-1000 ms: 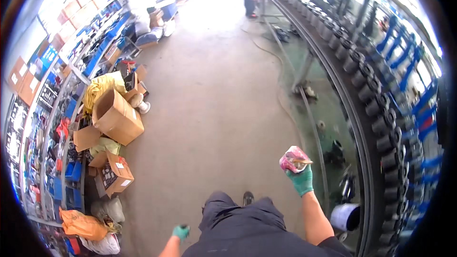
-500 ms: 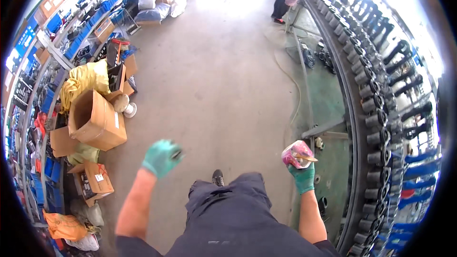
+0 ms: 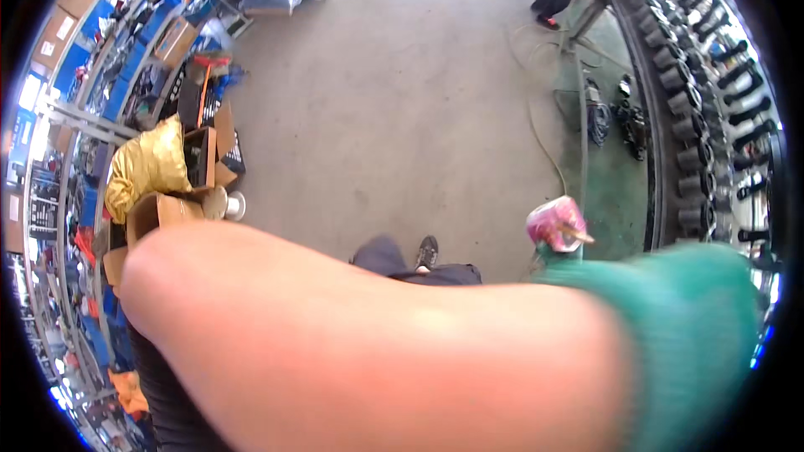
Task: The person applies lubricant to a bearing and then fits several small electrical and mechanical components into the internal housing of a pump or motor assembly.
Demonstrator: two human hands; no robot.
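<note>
Head view's mostly my left forearm, its green-gloved left hand [image 3: 695, 343] at 4 o'clock too blurred to read, right hand hidden but gripping the pink packet [image 3: 556, 223] at 3 o'clock, could bump it loose.

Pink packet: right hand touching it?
Cannot tell. In the head view the left forearm and gloved left hand cover the right hand below the pink packet.

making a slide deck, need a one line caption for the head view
Left forearm and green-gloved left hand sweep close across the lens; the right hand holds a pink packet above the concrete floor.
</note>
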